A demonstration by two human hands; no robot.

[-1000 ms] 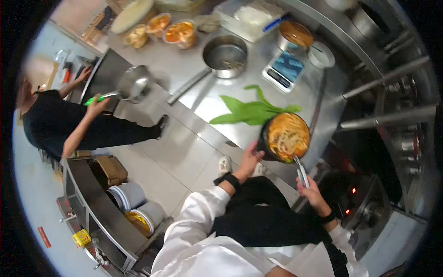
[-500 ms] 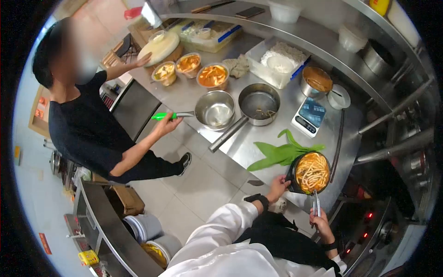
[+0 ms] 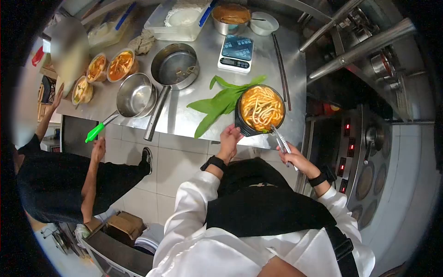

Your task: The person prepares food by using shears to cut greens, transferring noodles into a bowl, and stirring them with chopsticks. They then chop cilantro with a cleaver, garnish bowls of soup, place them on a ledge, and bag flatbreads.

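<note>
Since the earlier frames the co-worker has let go of the green-handled pan (image 3: 134, 96), which is now sitting on the table (image 3: 184, 117) with its handle sticking out over the edge, and that person's hand (image 3: 97, 148) is hanging just below it. The black bowl of noodles (image 3: 260, 110) is resting near the front edge of the table, as it was half a second ago.

The person's left hand (image 3: 229, 140) is gripping the near left rim of the bowl, fingers curled against its side. The right hand (image 3: 295, 158) is closing around a pair of metal tongs (image 3: 281, 141), whose tips are reaching into the near right edge of the noodles; whether the tips are pinching anything cannot be told. The two hands are staying apart, one on each side of the bowl.

Green leaves (image 3: 220, 102) are lying on the table, touching the bowl's left side. Behind the bowl a digital scale (image 3: 236, 53) is sitting, and to its left a long-handled saucepan (image 3: 175, 67). Three small bowls of orange food (image 3: 121, 65) are standing at the far left of the table.
</note>
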